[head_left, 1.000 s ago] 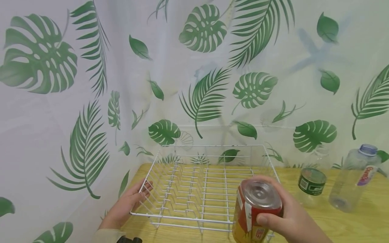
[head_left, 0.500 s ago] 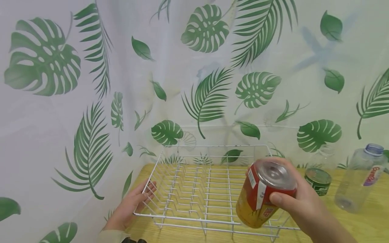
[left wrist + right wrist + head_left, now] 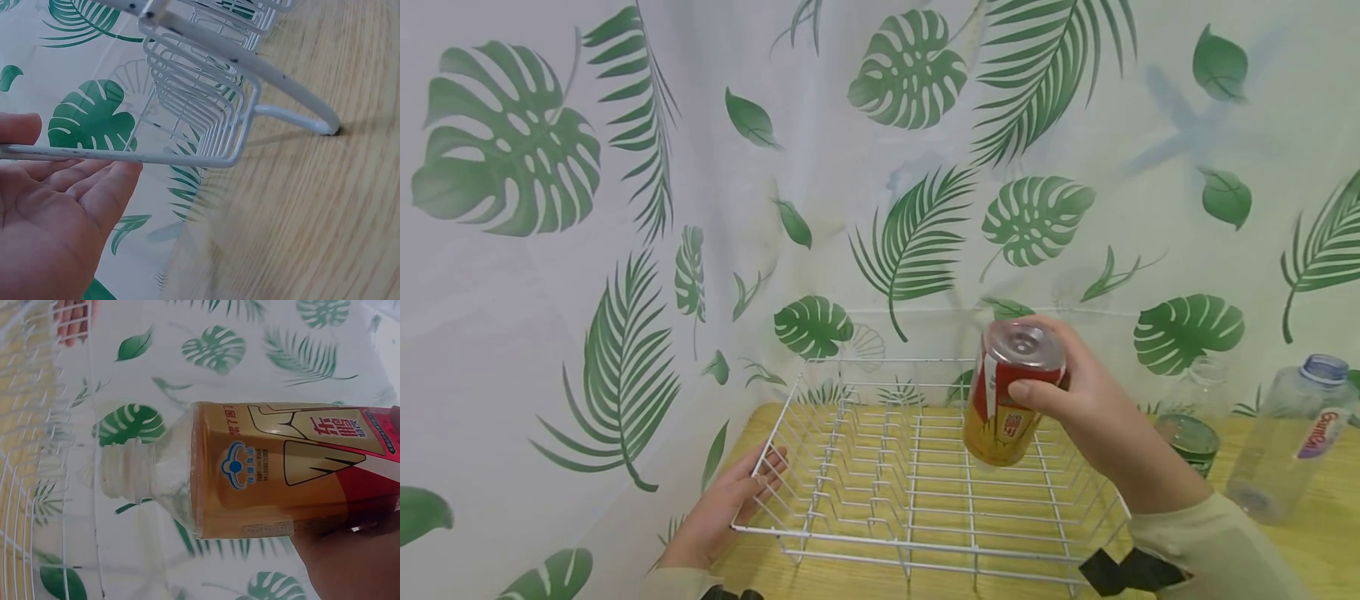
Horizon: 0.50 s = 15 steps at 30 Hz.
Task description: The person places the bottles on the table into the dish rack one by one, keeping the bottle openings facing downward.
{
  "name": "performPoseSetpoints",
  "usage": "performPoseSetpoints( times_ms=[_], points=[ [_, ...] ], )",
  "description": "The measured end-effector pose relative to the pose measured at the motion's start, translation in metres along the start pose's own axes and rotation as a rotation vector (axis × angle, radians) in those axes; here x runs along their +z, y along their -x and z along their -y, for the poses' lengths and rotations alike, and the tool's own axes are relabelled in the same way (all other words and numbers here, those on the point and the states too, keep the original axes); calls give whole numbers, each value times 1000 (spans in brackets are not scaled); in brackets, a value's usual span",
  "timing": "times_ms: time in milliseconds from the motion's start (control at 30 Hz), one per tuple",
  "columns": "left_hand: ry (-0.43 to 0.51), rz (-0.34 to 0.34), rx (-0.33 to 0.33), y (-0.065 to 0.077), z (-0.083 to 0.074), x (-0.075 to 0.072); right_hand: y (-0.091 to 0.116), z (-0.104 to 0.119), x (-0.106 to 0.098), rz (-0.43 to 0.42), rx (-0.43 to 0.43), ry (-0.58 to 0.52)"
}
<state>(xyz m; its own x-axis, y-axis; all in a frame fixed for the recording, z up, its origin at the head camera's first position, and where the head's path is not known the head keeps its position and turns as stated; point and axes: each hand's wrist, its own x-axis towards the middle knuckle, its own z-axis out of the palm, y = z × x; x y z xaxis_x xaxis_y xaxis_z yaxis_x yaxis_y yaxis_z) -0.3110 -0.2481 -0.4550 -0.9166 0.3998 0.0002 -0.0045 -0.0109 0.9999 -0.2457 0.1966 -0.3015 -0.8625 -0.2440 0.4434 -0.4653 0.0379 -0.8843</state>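
Note:
A clear plastic drink bottle with a red and gold label (image 3: 1011, 408) is gripped by my right hand (image 3: 1093, 412), bottom end up and slightly tilted, over the right half of a white wire dish rack (image 3: 901, 544). In the right wrist view, the bottle's threaded neck (image 3: 125, 470) has no cap and points toward the rack wires. My left hand (image 3: 726, 504) holds the rack's left rim. The left wrist view has the thumb (image 3: 19, 128) above the rim wire and the fingers (image 3: 103, 187) beneath it.
Right of the rack stand a clear bottle with a dark green label (image 3: 1189, 442) and a taller clear bottle with a blue neck (image 3: 1273, 450). All rest on a wood-grain table (image 3: 1225, 554). A leaf-print curtain (image 3: 1075, 133) closes the back and left side.
My right hand has lifted the inverted drink bottle and carried it away from me, from the rack's front right corner to above its back right part. The left hand stays at the rim.

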Motion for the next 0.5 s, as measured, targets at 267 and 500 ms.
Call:
performPoseSetpoints(
  times_ms=[267,500],
  points=[
    [8,-20,14,-1,0,1,-49,-24,-2,-43,146,108],
    [38,-18,48,-2,2,1,-85,-63,-7,-115,203,77]
  ],
)
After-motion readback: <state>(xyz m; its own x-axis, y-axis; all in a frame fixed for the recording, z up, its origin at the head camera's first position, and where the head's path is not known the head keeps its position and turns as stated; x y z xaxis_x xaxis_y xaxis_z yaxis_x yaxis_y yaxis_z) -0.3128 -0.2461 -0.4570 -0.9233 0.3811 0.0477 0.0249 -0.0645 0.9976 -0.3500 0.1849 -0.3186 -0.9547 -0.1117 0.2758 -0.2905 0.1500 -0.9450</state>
